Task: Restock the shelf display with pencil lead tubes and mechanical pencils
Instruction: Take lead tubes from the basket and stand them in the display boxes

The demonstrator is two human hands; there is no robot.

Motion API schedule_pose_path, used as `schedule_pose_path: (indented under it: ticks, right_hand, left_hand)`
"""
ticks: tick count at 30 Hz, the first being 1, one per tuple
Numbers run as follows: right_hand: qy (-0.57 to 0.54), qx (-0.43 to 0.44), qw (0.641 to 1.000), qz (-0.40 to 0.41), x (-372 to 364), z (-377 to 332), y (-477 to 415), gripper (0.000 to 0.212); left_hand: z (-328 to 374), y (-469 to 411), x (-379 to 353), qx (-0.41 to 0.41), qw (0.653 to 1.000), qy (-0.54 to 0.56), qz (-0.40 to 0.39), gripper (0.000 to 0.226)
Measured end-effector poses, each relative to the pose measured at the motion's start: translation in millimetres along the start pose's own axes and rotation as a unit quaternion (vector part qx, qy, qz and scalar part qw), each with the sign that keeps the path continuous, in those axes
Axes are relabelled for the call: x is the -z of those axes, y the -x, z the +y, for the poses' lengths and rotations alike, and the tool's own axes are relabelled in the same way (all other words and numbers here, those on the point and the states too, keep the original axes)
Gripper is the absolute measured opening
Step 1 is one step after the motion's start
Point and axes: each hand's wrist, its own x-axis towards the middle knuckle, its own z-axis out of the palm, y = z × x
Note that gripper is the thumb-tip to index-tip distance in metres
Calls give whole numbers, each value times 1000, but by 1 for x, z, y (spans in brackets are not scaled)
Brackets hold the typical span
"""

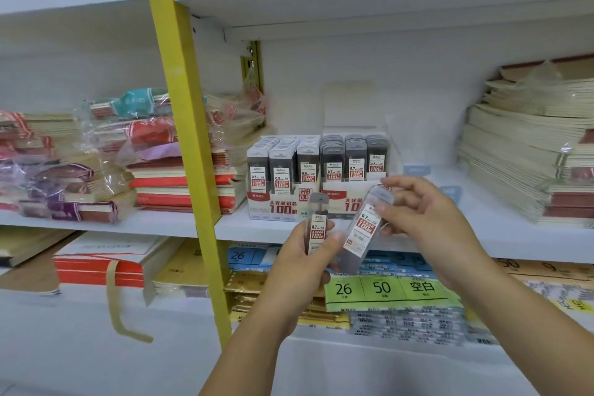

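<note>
Left hand grips a 0.7 lead tube round its lower half, fingers curled behind and thumb across the front; tube upright, grey cap on top, held right of the yellow upright and in front of the shelf edge. Right hand, further right of the upright, pinches the clear top end of a second lead tube between thumb and fingertips; this tube is tilted, its lower end just beside the left thumb. Whether the two touch I cannot tell. Left of the upright: plastic-wrapped notebook bundles, piled unevenly. Flat red-and-cream notebooks are stacked right at the upright. Right of the upright, on the same shelf: a 0.5 display box packed with standing tubes, and touching its right side a 0.7 display box, also filled in rows. Both boxes sit just behind the hands. Far right of the upright: a tall stack of cream notebooks. Lower right of the upright, one shelf down: a green label reading 26 and 50.
</note>
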Motion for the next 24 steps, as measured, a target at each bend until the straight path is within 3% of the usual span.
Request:
schedule_pose_path:
  ticks: [4, 9, 16, 24]
  right_hand:
    - [60, 133, 986, 78, 19, -32, -23, 29]
    - [217, 239, 945, 52, 29, -63, -69, 37]
    - [380, 244, 892, -9, 33, -57, -115, 41]
    - [516, 162, 840, -52, 30, -37, -127, 16]
  left_hand:
    - [1, -10, 0, -18, 1000, 9, 10, 15]
    - [4, -19, 1, -34, 998, 49, 16, 15]
    - [0, -29, 0, -48, 994, 95, 39, 15]
    - [-3, -33, 1, -62, 994, 89, 22, 14]
